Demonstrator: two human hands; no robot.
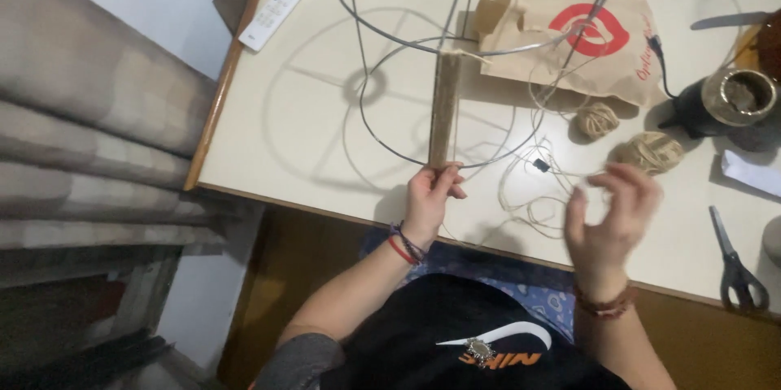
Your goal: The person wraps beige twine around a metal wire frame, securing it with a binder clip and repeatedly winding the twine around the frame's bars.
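Cream counter (309, 113) by a curtained wall, with a wire lampshade frame (455, 48) standing on it.

Left hand (431, 195) pinches the frame's lower ring where a twine-wrapped strut (444, 109) ends, seemingly to steady it; the grip is closed on the wire. Right hand (608, 215) hovers blurred, fingers spread, loose twine (529, 195) running past it; whether it holds the strand I cannot tell. Two twine balls (651, 152) lie just beside. A dark pot (728, 100) holds something I cannot make out. Scissors (736, 264) lie right.
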